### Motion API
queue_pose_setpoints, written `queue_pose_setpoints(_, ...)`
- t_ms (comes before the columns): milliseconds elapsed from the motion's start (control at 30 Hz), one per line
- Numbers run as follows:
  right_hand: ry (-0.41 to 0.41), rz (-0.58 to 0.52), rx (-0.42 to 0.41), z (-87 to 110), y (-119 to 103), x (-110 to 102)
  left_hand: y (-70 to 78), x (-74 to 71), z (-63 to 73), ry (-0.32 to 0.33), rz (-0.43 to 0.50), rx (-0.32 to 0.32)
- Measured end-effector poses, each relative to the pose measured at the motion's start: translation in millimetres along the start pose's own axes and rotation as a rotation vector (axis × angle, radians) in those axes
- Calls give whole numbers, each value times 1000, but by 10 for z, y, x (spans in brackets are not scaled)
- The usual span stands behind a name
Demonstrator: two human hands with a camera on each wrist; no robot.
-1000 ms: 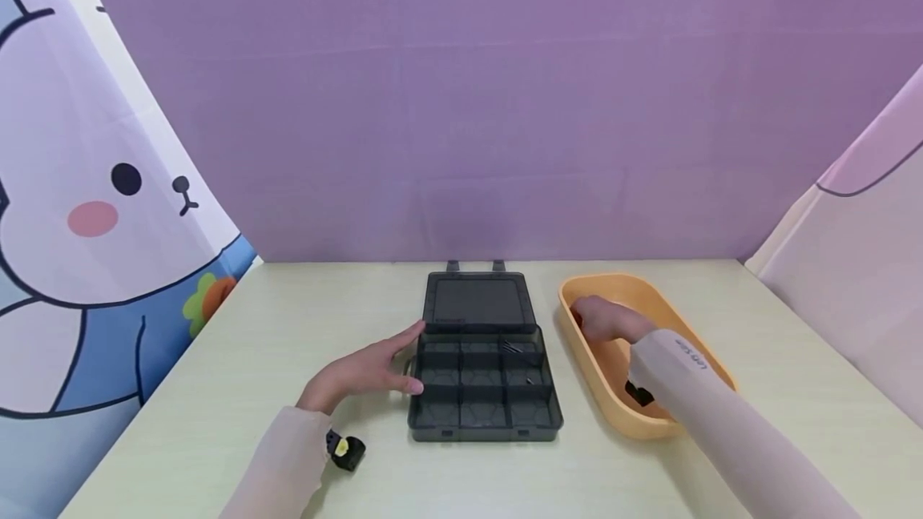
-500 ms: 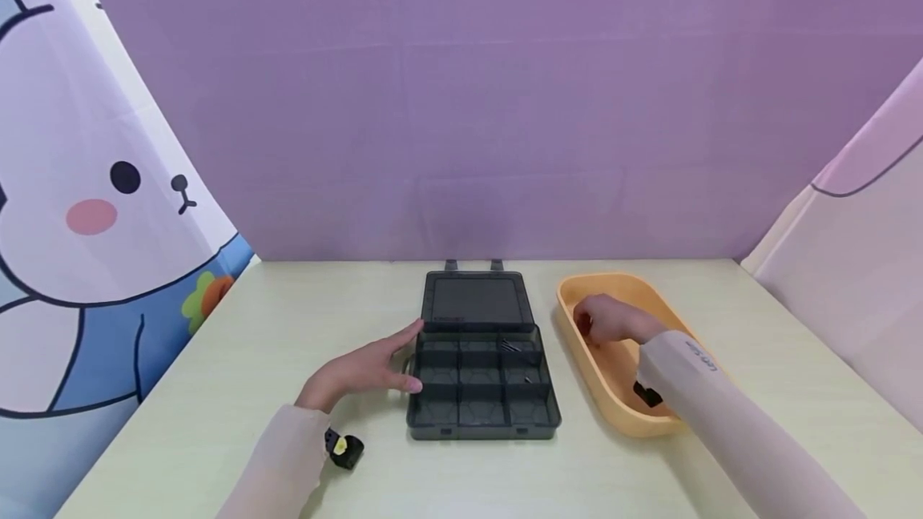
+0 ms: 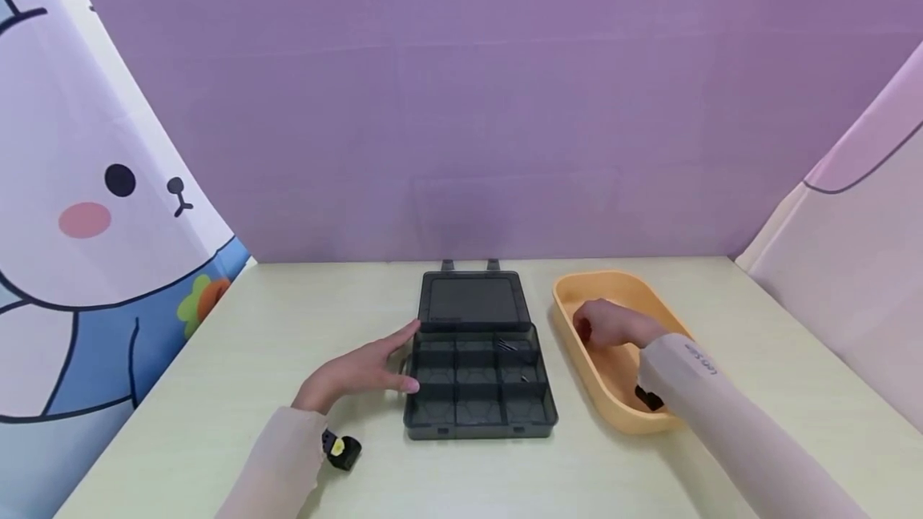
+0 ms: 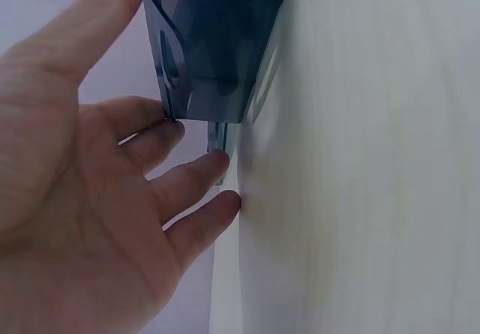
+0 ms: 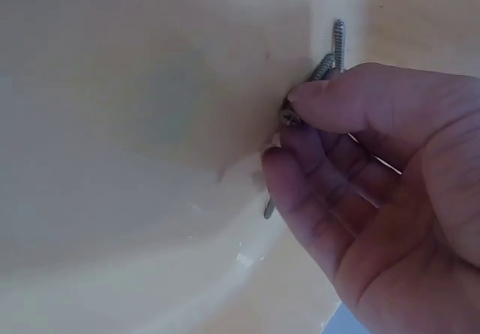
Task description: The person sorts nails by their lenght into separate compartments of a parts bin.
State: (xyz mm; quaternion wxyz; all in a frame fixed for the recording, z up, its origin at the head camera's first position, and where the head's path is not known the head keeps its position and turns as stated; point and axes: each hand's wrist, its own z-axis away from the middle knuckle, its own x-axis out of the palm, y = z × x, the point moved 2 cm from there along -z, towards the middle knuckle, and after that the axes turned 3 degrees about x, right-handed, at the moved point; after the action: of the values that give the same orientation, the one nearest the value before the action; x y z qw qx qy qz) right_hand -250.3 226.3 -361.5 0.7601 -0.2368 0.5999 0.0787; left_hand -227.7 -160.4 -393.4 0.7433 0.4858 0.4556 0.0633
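My right hand reaches into an orange plastic basin. In the right wrist view its thumb and fingers pinch a metal screw with a cross-slot head. Threaded ends of other screws show beside the thumb and below the fingertips. My left hand is spread at the left side of a dark see-through compartment box, its fingers extended against the side. The box's lid is folded back. Thin metal screws lie in the back right compartment, and a small piece shows in the middle right one.
Both the box and the basin stand on a pale table. A purple cloth hangs behind it, with patterned cloths at both sides. A black wrist camera sits below the left wrist.
My right hand has shifted slightly to the right inside the basin and stays down there. The left hand keeps its place at the box. The whole view drifts a little.
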Motion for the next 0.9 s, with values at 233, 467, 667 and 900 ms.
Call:
queue_pose_setpoints(233,-1,-13,-3,53,59,-25,-9,17,-2,-16,7,13)
queue_pose_setpoints(467,9,-54,-13,106,59,-218,0,5,4,-8,3,6)
queue_pose_setpoints(667,4,-63,-26,151,13,-355,-1,-7,4,-5,0,2)
queue_pose_setpoints(900,11,-87,-64,189,-95,-442,-8,-6,-2,-5,-3,11)
